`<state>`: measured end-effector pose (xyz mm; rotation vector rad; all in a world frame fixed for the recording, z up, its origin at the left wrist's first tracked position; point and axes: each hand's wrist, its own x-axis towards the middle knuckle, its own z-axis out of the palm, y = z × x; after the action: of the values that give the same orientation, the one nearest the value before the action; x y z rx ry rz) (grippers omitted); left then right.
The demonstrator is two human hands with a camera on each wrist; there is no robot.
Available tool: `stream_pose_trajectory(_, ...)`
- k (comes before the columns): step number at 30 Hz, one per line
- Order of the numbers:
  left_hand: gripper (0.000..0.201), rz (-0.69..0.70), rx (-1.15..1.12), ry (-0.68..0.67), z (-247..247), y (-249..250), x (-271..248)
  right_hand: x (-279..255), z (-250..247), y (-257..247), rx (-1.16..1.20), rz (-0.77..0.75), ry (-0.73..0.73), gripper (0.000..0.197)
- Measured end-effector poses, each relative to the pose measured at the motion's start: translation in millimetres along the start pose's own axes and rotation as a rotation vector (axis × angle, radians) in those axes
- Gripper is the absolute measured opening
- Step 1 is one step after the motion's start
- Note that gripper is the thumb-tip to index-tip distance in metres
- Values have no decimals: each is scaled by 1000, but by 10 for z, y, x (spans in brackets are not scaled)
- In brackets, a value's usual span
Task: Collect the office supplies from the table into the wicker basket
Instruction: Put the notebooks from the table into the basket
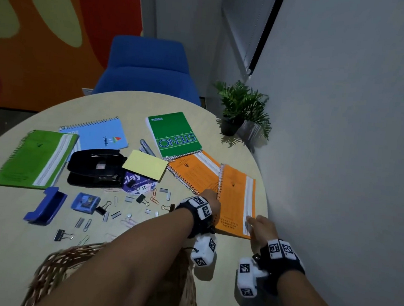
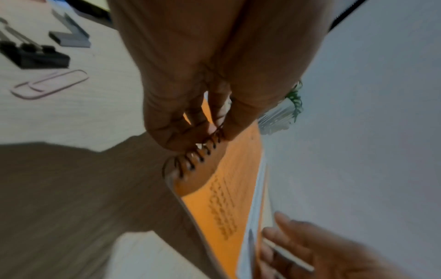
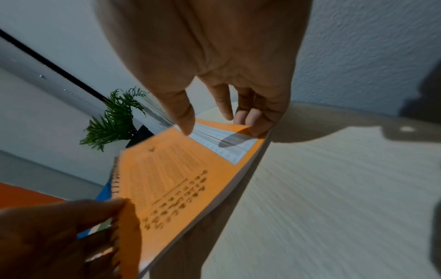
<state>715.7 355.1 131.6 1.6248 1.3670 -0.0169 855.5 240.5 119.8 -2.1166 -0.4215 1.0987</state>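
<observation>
A: Largest first?
B: Round table [image 1: 132,105]; wicker basket [image 1: 52,264] at its near edge, under the left forearm.
A: Notebooks?
B: Orange notebook [image 1: 235,198] at the right edge, spiral side tilted up off the surface. A second orange one [image 1: 194,174] lies beside it.
A: Hands?
B: Left hand [image 1: 210,202] pinches the spiral binding. Right hand [image 1: 261,226] curls fingers under the outer edge, thumb on the cover.
A: Smallest?
B: Binder clips [image 1: 62,235] and paper clips near the middle.

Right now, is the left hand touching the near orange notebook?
Touching. The left wrist view shows the left hand pinching the spiral binding of the orange notebook; the head view agrees, with the hand at its spiral edge.
</observation>
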Motion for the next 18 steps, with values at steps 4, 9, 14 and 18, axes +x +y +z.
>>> stream_pose_trajectory(4, 13, 162, -268, -115, -305, 60, -401, -77, 21, -24, 138, 57, -45, 41)
stream_pose_trajectory(9, 15, 291, -570, -191, -1018, -111, -1266, -696, -63, -466, 275, -184, -283, 27)
stream_pose_trajectory(14, 20, 253, -617, -142, -1478, -780, -2139, -1454, 81, -784, 204, -446, -371, 33)
stream_pose_trajectory(18, 25, 139, -615, -163, -1354, -1363, -2568, -1909, 459, -586, -84, -460, -429, 35)
